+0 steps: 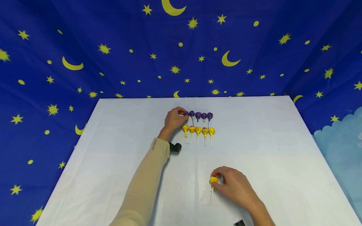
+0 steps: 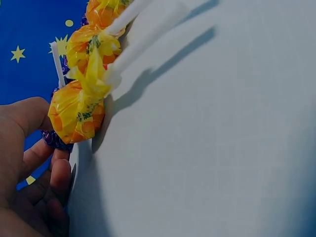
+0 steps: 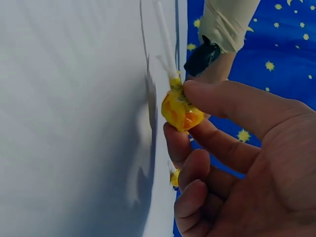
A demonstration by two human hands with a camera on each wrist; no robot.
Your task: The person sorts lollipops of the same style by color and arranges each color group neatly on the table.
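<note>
In the head view my left hand (image 1: 176, 118) is at the left end of a row of purple-wrapped lollipops (image 1: 198, 115), pinching the endmost purple lollipop (image 1: 186, 113) by its head. The left wrist view shows that purple lollipop (image 2: 58, 140) between thumb and fingers, partly hidden behind a yellow lollipop (image 2: 76, 113). Just in front of the purple row lies a row of yellow lollipops (image 1: 198, 131), sticks toward me. Nearer to me, my right hand (image 1: 236, 185) holds a single yellow lollipop (image 1: 213, 180) by its wrapped head, thumb against fingers; its white stick points toward me.
A white table (image 1: 113, 131) carries both rows. Behind it hangs a blue cloth (image 1: 135, 72) with yellow moons and stars. A black wrist device (image 1: 175, 147) juts from the left sleeve (image 1: 144, 182), and another dark piece (image 1: 239, 223) shows by the right wrist.
</note>
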